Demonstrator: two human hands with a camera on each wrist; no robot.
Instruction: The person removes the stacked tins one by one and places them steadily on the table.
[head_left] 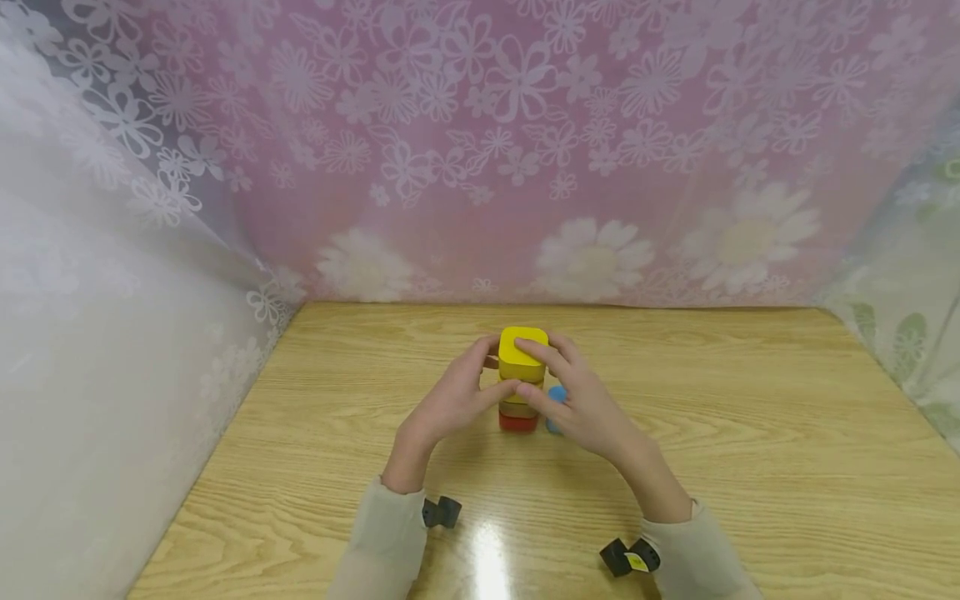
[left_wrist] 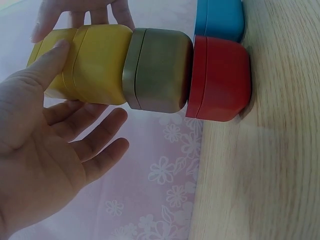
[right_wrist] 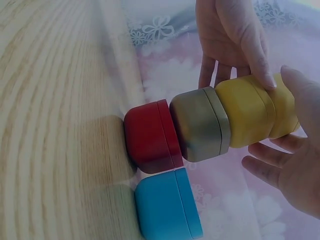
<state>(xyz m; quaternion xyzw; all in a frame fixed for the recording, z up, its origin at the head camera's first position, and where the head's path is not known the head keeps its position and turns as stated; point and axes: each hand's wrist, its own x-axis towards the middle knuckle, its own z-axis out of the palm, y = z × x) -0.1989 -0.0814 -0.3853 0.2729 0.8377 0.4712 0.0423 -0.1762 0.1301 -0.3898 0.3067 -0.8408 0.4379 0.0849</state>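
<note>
Small rounded-square lidded tins stand in an upright stack. At its base is a red tin (left_wrist: 222,80), then a bronze-gold tin (left_wrist: 160,70), then a lower yellow tin (left_wrist: 102,62) and an upper yellow tin (head_left: 522,344). My left hand (head_left: 456,398) holds the upper stack from the left, thumb tip near the seam between the yellow tins. From the right, my right hand (head_left: 588,404) grips the upper yellow tin, one finger lying over its top and the thumb at its front. The two thumb tips come close together in front.
A blue tin (right_wrist: 167,207) stands on the table right beside the red one, partly behind my right hand in the head view. The wooden table (head_left: 315,467) ends at a pink flowered curtain (head_left: 480,167). Black wrist mounts (head_left: 442,512) sit at both sleeves.
</note>
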